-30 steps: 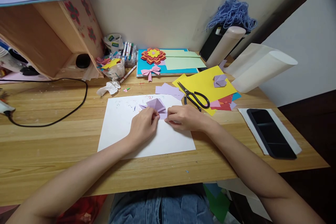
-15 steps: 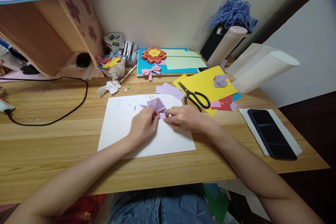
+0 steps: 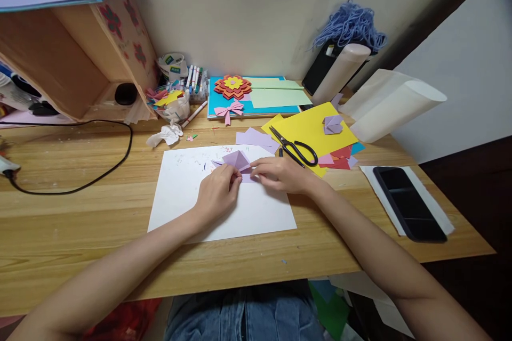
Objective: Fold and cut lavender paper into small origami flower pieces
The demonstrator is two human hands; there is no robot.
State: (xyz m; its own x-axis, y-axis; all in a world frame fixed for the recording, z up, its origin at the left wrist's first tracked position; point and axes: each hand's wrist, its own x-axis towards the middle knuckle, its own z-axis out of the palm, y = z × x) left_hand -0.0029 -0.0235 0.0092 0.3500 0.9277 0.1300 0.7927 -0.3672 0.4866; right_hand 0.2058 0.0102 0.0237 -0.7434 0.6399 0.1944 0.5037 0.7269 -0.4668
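Note:
A folded piece of purple paper (image 3: 237, 160) lies over the white sheet (image 3: 180, 208) in the head view, with a raised peak and a flat flap toward me. My left hand (image 3: 218, 189) pinches the paper's near left part between thumb and fingers. On its right side, my right hand (image 3: 282, 173) touches the edge with bent fingertips. The right hand's fingers partly cover the paper, and I cannot make out how firmly they grip it. Just behind lie loose purple paper pieces (image 3: 258, 139).
Black-handled scissors (image 3: 296, 148) rest on yellow paper (image 3: 316, 122), beside another purple folded piece (image 3: 333, 124). A phone (image 3: 410, 203) lies at right. Behind are a paper flower (image 3: 232, 87), a pink bow (image 3: 229, 111) and markers (image 3: 194, 78). A black cable (image 3: 108, 173) curves at left.
My right hand's fingers have lifted and spread slightly at the paper's right edge, so more of the near flap shows. My left hand keeps its pinch. The whole view has shifted slightly.

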